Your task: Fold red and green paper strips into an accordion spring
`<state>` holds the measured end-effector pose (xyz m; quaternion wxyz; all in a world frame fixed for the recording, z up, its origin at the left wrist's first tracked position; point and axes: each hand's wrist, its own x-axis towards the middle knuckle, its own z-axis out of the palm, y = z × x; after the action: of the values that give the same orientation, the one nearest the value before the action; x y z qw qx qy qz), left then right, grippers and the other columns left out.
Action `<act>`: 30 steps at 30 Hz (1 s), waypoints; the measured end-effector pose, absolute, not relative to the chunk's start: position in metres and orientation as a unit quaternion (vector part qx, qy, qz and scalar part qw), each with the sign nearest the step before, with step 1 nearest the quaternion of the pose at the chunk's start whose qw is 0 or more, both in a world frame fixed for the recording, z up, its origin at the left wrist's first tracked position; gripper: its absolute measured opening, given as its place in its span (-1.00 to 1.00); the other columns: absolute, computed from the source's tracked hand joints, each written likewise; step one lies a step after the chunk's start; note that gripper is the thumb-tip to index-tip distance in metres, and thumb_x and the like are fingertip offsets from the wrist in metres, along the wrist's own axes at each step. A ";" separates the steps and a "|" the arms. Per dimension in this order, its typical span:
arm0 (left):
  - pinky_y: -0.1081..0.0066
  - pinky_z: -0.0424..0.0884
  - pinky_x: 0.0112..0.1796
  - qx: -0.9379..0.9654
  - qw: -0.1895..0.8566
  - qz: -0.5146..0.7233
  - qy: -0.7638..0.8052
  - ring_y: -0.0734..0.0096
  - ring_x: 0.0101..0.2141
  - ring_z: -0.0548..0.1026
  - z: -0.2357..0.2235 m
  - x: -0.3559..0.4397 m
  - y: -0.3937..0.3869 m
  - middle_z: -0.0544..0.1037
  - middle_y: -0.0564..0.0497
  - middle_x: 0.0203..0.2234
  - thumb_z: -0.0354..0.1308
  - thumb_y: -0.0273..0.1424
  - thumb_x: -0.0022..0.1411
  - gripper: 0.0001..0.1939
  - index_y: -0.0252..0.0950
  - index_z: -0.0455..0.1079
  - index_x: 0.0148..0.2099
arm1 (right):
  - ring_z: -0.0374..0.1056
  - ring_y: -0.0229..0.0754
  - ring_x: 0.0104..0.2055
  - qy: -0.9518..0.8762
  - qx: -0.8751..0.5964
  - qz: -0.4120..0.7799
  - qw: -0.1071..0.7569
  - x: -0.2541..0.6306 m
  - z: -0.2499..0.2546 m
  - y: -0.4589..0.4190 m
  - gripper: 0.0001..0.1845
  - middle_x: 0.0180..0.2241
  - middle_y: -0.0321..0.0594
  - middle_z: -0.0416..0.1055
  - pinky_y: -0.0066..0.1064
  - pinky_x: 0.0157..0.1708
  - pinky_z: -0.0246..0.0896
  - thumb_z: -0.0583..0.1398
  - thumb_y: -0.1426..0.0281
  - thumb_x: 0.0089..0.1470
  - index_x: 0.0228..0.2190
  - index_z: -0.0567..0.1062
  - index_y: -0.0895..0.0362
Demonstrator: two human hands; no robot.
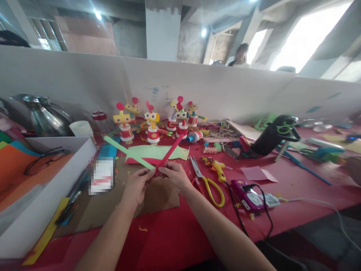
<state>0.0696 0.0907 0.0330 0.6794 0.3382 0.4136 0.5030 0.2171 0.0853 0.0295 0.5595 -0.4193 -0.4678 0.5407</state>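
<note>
Paper strips, two: one pale green strip [116, 145], one red strip [170, 150]; both long, narrow, flat and matt. Their near ends meet at the fingertips, above a piece of brown cardboard [165, 195] on the red table [172, 237]; the far ends spread apart in a V, green to the left, red to the right.

Hands, two, bare. Left hand [140, 183]: thumb and fingers pinched on the near end of the green. Right hand [175, 175]: thumb and fingers pinched on the near end of the red, the fingertips of both hands almost together.

Paper-cup figures [153, 131], six upright by count, partly overlapping: red-and-white cup bodies, yellow or green heads, round eyes, red toppers. One further cup [195, 136], red and white, lying on its side.

Scissors [208, 183], one pair, blades parted, a yellow handle loop showing. Glue gun [218, 168], one, yellow. Power socket [243, 192], one, purple. Steel jug [47, 116], one. Jar [99, 122], one, red-lidded. White box [64, 195], one, holding coloured sheets and one pair of spectacles [46, 162].

Markings: blue print on the white partition [214, 88], too small to read; gold marks on the cup bodies, illegible; a white card [101, 177] with a red band, its face blurred out.
</note>
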 end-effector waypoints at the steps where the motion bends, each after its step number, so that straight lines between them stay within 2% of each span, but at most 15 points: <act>1: 0.55 0.29 -0.47 0.337 0.691 0.496 0.404 0.59 -0.54 0.38 0.034 0.070 0.091 0.49 0.06 -0.60 0.48 -0.38 -0.29 -0.74 -0.37 0.50 -0.50 | 0.32 -0.32 -0.50 -0.472 -0.420 0.533 0.562 0.218 0.030 0.086 -0.85 -0.56 -0.30 0.46 -0.47 -0.43 0.17 0.29 0.32 -0.12 -0.49 0.55 0.17; 4: 0.54 0.30 -0.44 0.339 0.707 0.482 0.391 0.57 -0.51 0.40 0.034 0.070 0.092 0.52 0.05 -0.56 0.47 -0.40 -0.28 -0.73 -0.34 0.53 -0.44 | 0.33 -0.30 -0.49 -0.489 -0.424 0.516 0.561 0.219 0.030 0.087 -0.85 -0.53 -0.30 0.47 -0.47 -0.43 0.17 0.28 0.33 -0.11 -0.48 0.55 0.17; 7: 0.52 0.29 -0.45 0.361 0.674 0.498 0.409 0.56 -0.55 0.38 0.033 0.070 0.092 0.50 0.06 -0.61 0.47 -0.37 -0.29 -0.74 -0.34 0.51 -0.49 | 0.30 -0.30 -0.51 -0.494 -0.436 0.500 0.562 0.218 0.030 0.086 -0.83 -0.57 -0.32 0.43 -0.46 -0.44 0.17 0.26 0.30 -0.09 -0.52 0.50 0.17; 9: 0.45 0.34 -0.38 0.391 0.643 0.495 0.435 0.47 -0.51 0.43 0.034 0.069 0.091 0.52 0.03 -0.60 0.47 -0.35 -0.29 -0.73 -0.34 0.52 -0.48 | 0.24 -0.31 -0.54 -0.515 -0.458 0.457 0.562 0.216 0.029 0.085 -0.78 -0.62 -0.36 0.36 -0.47 -0.49 0.13 0.25 0.26 -0.06 -0.58 0.45 0.15; 12: 0.33 0.37 -0.25 0.453 0.579 0.478 0.480 0.29 -0.39 0.51 0.037 0.068 0.089 0.59 -0.03 -0.50 0.44 -0.32 -0.24 -0.68 -0.31 0.56 -0.35 | 0.19 -0.32 -0.56 -0.567 -0.498 0.360 0.549 0.215 0.025 0.083 -0.71 -0.64 -0.39 0.29 -0.48 -0.55 0.04 0.23 0.21 -0.01 -0.61 0.40 0.13; 15: 0.30 0.36 -0.21 0.484 0.525 0.487 0.503 0.24 -0.34 0.53 0.040 0.068 0.086 0.62 -0.04 -0.44 0.41 -0.30 -0.19 -0.66 -0.28 0.56 -0.28 | 0.25 -0.29 -0.53 -0.565 -0.486 0.374 0.552 0.215 0.023 0.083 -0.71 -0.61 -0.36 0.33 -0.48 -0.52 0.11 0.21 0.18 0.03 -0.55 0.42 0.12; 19: 0.33 0.37 -0.28 0.431 0.554 0.536 0.468 0.26 -0.39 0.52 0.038 0.073 0.087 0.60 -0.05 -0.50 0.43 -0.29 -0.24 -0.65 -0.34 0.54 -0.34 | 0.33 -0.25 -0.46 -0.558 -0.441 0.425 0.560 0.212 0.025 0.082 -0.72 -0.53 -0.29 0.41 -0.45 -0.42 0.22 0.17 0.18 0.08 -0.46 0.48 0.14; 23: 0.37 0.37 -0.33 0.389 0.609 0.560 0.405 0.32 -0.44 0.52 0.032 0.074 0.091 0.58 -0.03 -0.53 0.46 -0.33 -0.31 -0.62 -0.36 0.51 -0.36 | 0.34 -0.22 -0.40 -0.605 -0.468 0.334 0.551 0.207 0.027 0.076 -0.81 -0.44 -0.25 0.46 -0.44 -0.40 0.22 0.17 0.28 0.07 -0.41 0.52 0.13; 27: 0.33 0.38 -0.29 0.394 0.613 0.546 0.415 0.29 -0.44 0.53 0.029 0.074 0.092 0.57 -0.03 -0.57 0.47 -0.33 -0.32 -0.62 -0.38 0.50 -0.39 | 0.32 -0.22 -0.41 -0.625 -0.508 0.232 0.546 0.204 0.026 0.073 -0.82 -0.44 -0.22 0.45 -0.42 -0.38 0.21 0.15 0.32 0.08 -0.42 0.53 0.11; 30: 0.27 0.39 -0.24 0.424 0.598 0.538 0.416 0.23 -0.37 0.54 0.030 0.073 0.090 0.59 -0.06 -0.50 0.43 -0.28 -0.24 -0.61 -0.36 0.51 -0.32 | 0.34 -0.21 -0.43 -0.581 -0.500 0.317 0.559 0.204 0.024 0.075 -0.81 -0.49 -0.24 0.44 -0.42 -0.40 0.23 0.16 0.29 0.06 -0.44 0.52 0.12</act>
<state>0.0728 0.0902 0.0295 0.5981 0.4241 0.4159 0.5380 0.2043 0.0750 0.0242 0.5585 -0.4999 -0.5810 0.3173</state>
